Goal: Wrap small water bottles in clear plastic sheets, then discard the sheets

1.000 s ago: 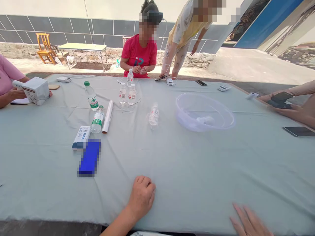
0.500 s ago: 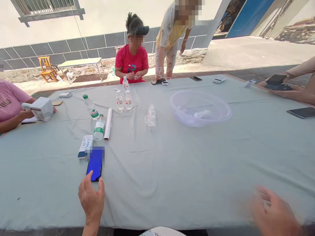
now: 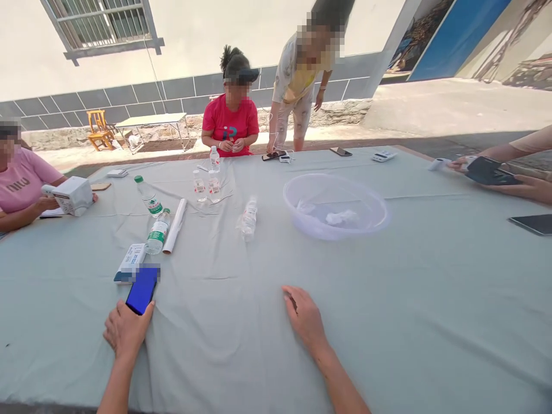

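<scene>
My left hand (image 3: 127,329) is at the near end of a smartphone (image 3: 143,290) with a blue screen, thumb on its right edge and fingers curled at its lower left corner. The phone lies on the cloth, its far end against a white and blue box (image 3: 130,261). My right hand (image 3: 305,317) is over the middle of the cloth, fingers loosely bent and slightly apart, with nothing visible in them. Beyond it are a wrapped clear bottle (image 3: 249,219) and a translucent purple basin (image 3: 336,231) with crumpled clear plastic (image 3: 342,217) inside.
Two green-labelled bottles (image 3: 157,232) and a white roll (image 3: 175,226) lie left of centre. Several small bottles (image 3: 214,187) stand farther back. Across the table sits a person in red (image 3: 230,123); another leans in beside. More people are at both sides, holding a white box (image 3: 74,196) and a dark device (image 3: 491,171).
My right hand has moved left and forward from the near right edge to the middle. My left hand has closed in on the phone, which is turned slightly. The view has shifted.
</scene>
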The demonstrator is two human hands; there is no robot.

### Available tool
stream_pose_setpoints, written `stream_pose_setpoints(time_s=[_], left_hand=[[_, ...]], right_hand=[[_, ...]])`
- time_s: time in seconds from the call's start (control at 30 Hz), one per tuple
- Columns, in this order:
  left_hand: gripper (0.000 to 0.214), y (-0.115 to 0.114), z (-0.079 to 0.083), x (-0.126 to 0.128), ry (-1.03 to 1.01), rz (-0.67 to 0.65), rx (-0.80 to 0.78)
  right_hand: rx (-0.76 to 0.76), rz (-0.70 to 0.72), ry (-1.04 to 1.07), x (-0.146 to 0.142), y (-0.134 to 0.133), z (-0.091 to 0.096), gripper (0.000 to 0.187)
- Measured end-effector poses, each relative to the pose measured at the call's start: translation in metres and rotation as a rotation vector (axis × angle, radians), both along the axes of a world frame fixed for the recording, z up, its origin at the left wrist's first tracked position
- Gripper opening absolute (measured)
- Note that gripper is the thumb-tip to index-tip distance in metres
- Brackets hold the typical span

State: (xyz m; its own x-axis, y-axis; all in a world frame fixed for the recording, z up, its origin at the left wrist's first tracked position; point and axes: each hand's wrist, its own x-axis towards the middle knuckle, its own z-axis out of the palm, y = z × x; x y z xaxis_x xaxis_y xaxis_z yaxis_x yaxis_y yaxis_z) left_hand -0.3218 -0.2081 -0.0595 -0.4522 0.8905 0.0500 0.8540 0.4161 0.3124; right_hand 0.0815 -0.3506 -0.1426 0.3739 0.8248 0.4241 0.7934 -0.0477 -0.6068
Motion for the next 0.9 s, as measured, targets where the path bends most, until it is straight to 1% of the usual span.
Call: stream_pose_setpoints(time_s=[0.07,0.13,0.2,0.27,0.3,0.4,0.47,0.5,0.53,0.6,0.63,0.7,0.8,0.9], left_hand=[[0.087,0.009,0.009,-0.009,-0.036,0.010,-0.112],[0.080,0.012,0.016,-0.018,-0.143,0.020,-0.168],[0.073,0.005,0.017,-0.024,-0.288,0.036,-0.131],[0.069,-0.012,0.013,-0.025,-0.436,0.059,-0.052],[0.067,-0.023,0.010,-0.022,-0.540,0.068,-0.023],[0.066,-0.053,0.006,-0.002,-1.030,0.065,-0.002],[0.066,-0.061,0.009,0.021,-1.280,0.043,-0.030],[0.064,-0.060,0.013,0.033,-1.368,0.012,-0.052],[0.062,-0.055,0.016,0.046,-1.432,-0.030,-0.074],[0.057,-0.038,0.022,0.073,-1.486,-0.065,-0.082],[0.055,-0.026,0.024,0.087,-1.503,-0.090,-0.074],[0.052,-0.001,0.023,0.115,-1.540,-0.151,-0.008],[0.053,0.032,0.015,0.158,-1.600,-0.239,0.054],[0.055,0.054,0.003,0.195,-1.649,-0.311,0.098]], right_hand=[[0.009,-0.014,0.060,0.000,-0.001,0.000,0.030],[0.020,0.001,0.092,0.001,-0.001,0.002,0.029],[0.027,0.019,0.112,0.001,0.000,0.004,0.029],[0.032,0.027,0.125,0.001,0.001,0.005,0.028],[0.032,0.029,0.128,0.000,0.001,0.005,0.028],[0.033,0.029,0.130,-0.001,0.001,0.006,0.028],[0.030,0.027,0.133,-0.001,0.001,0.007,0.028],[0.029,0.027,0.135,-0.002,0.001,0.007,0.028],[0.026,0.027,0.140,-0.002,0.001,0.008,0.029],[0.019,0.032,0.157,-0.002,0.000,0.009,0.029],[0.016,0.034,0.169,-0.001,-0.001,0.009,0.030],[0.004,0.042,0.204,-0.001,-0.002,0.012,0.030],[-0.049,0.035,0.323,0.001,0.001,0.024,0.029],[-0.125,0.036,0.537,0.000,0.018,0.045,0.029]])
